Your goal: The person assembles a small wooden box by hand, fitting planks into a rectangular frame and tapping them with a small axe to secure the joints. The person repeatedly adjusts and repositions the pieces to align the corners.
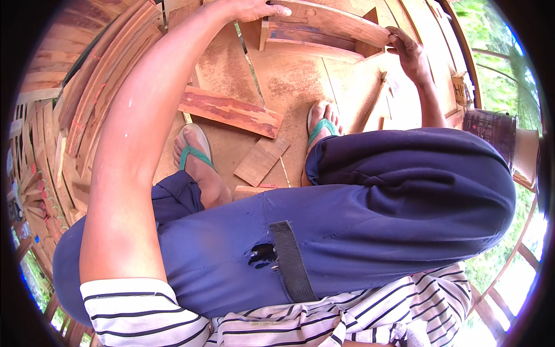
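A wooden board (335, 22) with a curved look spans the top of the view, the near side of a box-like wooden frame. My left hand (251, 9) grips the board's left end, thumb on its upper face; its fingers are partly hidden. At the right end my right hand (408, 52) pinches the board's edge with bent fingers. Inside the frame lies a darker, bluish-stained board (312, 38). A lower plank (318, 51) runs along the frame's near edge, and a cross piece (370, 36) stands at its right.
Between my sandalled feet lie a reddish plank (231, 111) and a small flat wood piece (261, 161). A slim wooden stick or handle (374, 104) rests right of them. Long boards (107, 87) are stacked at left. A dark bucket-like container (490, 128) stands at right.
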The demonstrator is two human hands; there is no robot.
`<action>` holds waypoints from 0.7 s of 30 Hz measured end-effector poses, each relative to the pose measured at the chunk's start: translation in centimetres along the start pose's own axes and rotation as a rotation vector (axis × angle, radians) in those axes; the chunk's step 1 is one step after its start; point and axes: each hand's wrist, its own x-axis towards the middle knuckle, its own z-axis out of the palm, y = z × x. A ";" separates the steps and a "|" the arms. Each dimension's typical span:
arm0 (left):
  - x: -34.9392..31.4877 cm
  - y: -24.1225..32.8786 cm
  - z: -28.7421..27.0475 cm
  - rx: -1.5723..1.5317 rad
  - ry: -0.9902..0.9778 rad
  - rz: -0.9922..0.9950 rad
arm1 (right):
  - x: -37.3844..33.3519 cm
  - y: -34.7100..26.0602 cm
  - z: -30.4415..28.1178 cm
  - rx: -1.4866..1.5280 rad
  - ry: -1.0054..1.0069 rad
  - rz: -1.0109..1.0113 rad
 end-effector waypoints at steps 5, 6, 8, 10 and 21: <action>0.3 -0.4 0.3 0.018 -0.038 -0.020 | -0.1 -0.7 -0.5 -0.174 -0.013 -0.080; 0.3 0.2 0.3 -0.005 -0.088 -0.093 | 0.0 -1.3 -0.9 -0.258 -0.014 -0.140; -0.4 0.7 0.6 -0.116 -0.080 -0.142 | 0.3 -3.0 -0.5 -0.617 -0.022 -0.254; -2.2 -0.3 1.5 -0.085 0.190 -0.006 | 1.7 -6.1 2.0 -0.714 0.011 -0.368; -2.7 0.3 -0.1 -0.460 0.127 -0.057 | 1.2 -10.8 4.4 -0.381 -0.165 -0.340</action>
